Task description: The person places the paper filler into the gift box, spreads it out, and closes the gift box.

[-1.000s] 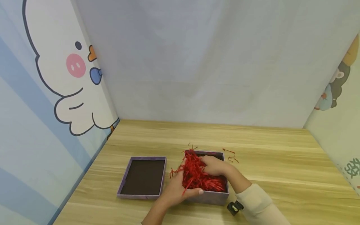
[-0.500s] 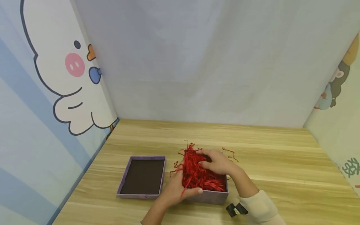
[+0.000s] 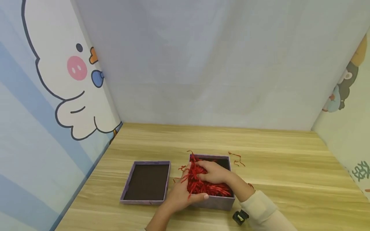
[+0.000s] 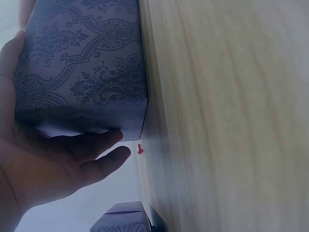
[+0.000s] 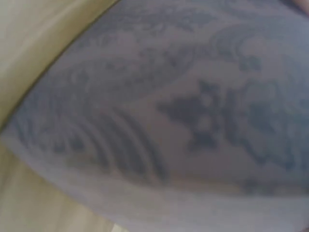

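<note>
An open patterned purple-grey box (image 3: 215, 202) holds red shredded paper (image 3: 214, 189), some of it spilling over the left rim. My left hand (image 3: 179, 192) grips the box's near left corner, thumb on the front wall and fingers along the left side; the left wrist view shows the patterned wall (image 4: 82, 58) beside that hand (image 4: 53, 159). My right hand (image 3: 215, 173) reaches in over the right rim and rests on the shredded paper, thumb and fingers apart; its fingertips are partly hidden. The right wrist view shows only the box wall (image 5: 193, 111), close and blurred.
A shallow purple box lid (image 3: 148, 183) with a dark inside lies left of the box. Loose red strands (image 3: 238, 156) lie on the wooden table (image 3: 274, 154). A small black device (image 3: 240, 217) is beside my right sleeve (image 3: 261, 205). A pale curtain (image 3: 208, 64) stands behind.
My right hand rose a little out of the shredded paper, then moved left and down onto it. The heap now sits lower, baring the box's far right corner. My left hand stays in place.
</note>
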### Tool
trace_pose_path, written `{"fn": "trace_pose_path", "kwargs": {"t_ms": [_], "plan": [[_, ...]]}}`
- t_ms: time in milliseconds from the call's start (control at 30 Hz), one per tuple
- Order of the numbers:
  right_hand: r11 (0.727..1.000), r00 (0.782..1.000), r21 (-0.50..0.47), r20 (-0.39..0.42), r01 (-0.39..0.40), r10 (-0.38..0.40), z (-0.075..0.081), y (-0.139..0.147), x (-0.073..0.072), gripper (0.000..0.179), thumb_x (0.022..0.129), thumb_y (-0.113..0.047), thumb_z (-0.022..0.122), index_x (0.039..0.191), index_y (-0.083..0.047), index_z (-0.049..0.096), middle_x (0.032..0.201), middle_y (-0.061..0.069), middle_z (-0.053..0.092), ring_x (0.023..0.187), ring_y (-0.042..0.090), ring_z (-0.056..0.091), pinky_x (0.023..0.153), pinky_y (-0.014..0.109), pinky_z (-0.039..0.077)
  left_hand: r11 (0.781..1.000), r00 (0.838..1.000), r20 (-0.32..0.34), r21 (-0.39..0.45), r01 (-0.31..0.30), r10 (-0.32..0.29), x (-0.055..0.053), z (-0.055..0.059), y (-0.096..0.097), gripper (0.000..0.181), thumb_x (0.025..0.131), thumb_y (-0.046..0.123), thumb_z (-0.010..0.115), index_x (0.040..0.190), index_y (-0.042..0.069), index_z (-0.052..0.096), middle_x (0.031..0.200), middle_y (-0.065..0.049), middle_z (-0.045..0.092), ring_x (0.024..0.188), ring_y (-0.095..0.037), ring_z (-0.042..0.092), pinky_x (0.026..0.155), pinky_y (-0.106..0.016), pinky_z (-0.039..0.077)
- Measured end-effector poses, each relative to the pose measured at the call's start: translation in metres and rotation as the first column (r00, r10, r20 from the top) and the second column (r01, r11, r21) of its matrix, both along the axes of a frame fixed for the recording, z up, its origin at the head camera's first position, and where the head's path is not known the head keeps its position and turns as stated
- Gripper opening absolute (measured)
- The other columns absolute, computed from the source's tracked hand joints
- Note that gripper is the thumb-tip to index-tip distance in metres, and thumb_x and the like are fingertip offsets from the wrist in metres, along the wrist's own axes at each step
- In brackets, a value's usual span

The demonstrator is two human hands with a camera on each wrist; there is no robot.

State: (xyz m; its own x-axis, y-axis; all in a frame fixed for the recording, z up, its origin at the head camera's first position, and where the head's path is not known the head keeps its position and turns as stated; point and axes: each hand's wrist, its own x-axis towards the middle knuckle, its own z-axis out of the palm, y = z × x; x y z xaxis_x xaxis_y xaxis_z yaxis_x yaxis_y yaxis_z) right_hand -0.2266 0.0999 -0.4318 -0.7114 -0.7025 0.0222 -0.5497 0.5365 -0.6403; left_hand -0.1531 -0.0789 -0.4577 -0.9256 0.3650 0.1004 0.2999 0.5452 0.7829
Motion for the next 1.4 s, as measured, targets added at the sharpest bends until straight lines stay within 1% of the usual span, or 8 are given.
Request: {"fn": "trace_pose_path", "kwargs": {"t_ms": [133,333,567,733,833,1067,1300,1400], "plan": [[0.998,0.999,0.059,0.05,0.004,-0.007,-0.006,-0.002,-0.005,0.046,0.091,-0.015,0.055,0.132,0.006,0.045,0.128,0.02,0.051,0.118,0.033,0.047,0.096,0.046,0.037,1.0,0.999,0.042,0.03,-0.003,0.002,0.0,0.0,0.0,0.106,0.073,0.059,0.069,0.15,0.012,0.014,0.154,0.002,0.008,0.13,-0.03,0.031,0.098,-0.051,0.034],[0.993,0.999,0.118,0.036,0.015,-0.019,-0.007,-0.003,-0.009,0.047,0.091,-0.015,0.055,0.131,0.007,0.046,0.127,0.022,0.05,0.117,0.035,0.048,0.097,0.046,0.037,0.994,0.992,0.126,0.1,-0.038,0.025,0.001,0.001,0.0,0.112,0.069,0.056,0.075,0.151,0.023,0.004,0.145,-0.007,0.034,0.12,-0.031,0.045,0.091,-0.051,0.041],[1.0,0.997,-0.002,-0.07,0.026,-0.027,0.012,0.007,0.001,0.045,0.091,-0.018,0.059,0.13,0.004,0.049,0.126,0.018,0.053,0.116,0.033,0.049,0.095,0.047,0.039,1.0,1.0,0.014,0.023,0.016,-0.017,-0.003,0.001,-0.001,0.107,0.074,0.06,0.067,0.15,0.01,0.01,0.154,-0.005,0.009,0.13,-0.032,0.03,0.097,-0.052,0.035],[0.991,0.979,-0.131,-0.201,-0.006,-0.021,0.026,0.011,0.013,0.036,0.09,-0.014,0.063,0.123,-0.001,0.058,0.122,0.013,0.057,0.114,0.029,0.051,0.093,0.046,0.041,1.0,0.999,-0.028,-0.002,0.024,-0.024,-0.003,0.001,-0.001,0.105,0.076,0.06,0.066,0.15,0.009,0.011,0.153,-0.009,0.009,0.131,-0.031,0.029,0.098,-0.05,0.034],[0.985,0.979,-0.155,-0.198,-0.077,0.045,0.026,0.01,0.017,0.028,0.088,-0.009,0.063,0.116,-0.005,0.063,0.116,0.007,0.062,0.11,0.023,0.055,0.09,0.041,0.044,1.0,0.999,-0.027,0.015,0.025,-0.024,-0.002,0.001,-0.001,0.106,0.076,0.058,0.067,0.15,0.01,0.009,0.153,-0.01,0.014,0.129,-0.032,0.031,0.097,-0.051,0.035],[0.972,0.966,-0.03,-0.125,-0.233,0.228,0.007,-0.002,0.011,0.022,0.085,-0.005,0.061,0.106,-0.007,0.067,0.104,0.0,0.064,0.097,0.011,0.057,0.082,0.029,0.047,0.994,0.996,0.086,0.113,-0.009,-0.001,0.002,0.0,-0.001,0.111,0.074,0.052,0.072,0.151,0.019,-0.001,0.146,-0.014,0.03,0.125,-0.034,0.038,0.094,-0.052,0.037],[0.955,0.953,0.215,-0.177,-0.206,0.245,-0.003,-0.012,0.011,0.02,0.082,-0.01,0.061,0.1,-0.007,0.068,0.111,0.006,0.061,0.103,0.02,0.054,0.082,0.042,0.044,0.994,0.993,0.115,0.098,-0.039,0.027,0.002,-0.002,0.0,0.112,0.071,0.054,0.075,0.151,0.024,0.001,0.148,-0.015,0.026,0.125,-0.037,0.038,0.093,-0.056,0.037],[0.947,0.948,0.252,-0.196,-0.199,0.251,-0.005,-0.014,0.012,0.02,0.082,-0.012,0.061,0.1,-0.007,0.068,0.113,0.007,0.06,0.107,0.021,0.052,0.082,0.044,0.042,0.994,0.992,0.121,0.096,-0.047,0.035,0.003,-0.002,0.0,0.113,0.07,0.054,0.075,0.151,0.025,0.001,0.148,-0.015,0.026,0.125,-0.037,0.037,0.093,-0.057,0.036]]}}
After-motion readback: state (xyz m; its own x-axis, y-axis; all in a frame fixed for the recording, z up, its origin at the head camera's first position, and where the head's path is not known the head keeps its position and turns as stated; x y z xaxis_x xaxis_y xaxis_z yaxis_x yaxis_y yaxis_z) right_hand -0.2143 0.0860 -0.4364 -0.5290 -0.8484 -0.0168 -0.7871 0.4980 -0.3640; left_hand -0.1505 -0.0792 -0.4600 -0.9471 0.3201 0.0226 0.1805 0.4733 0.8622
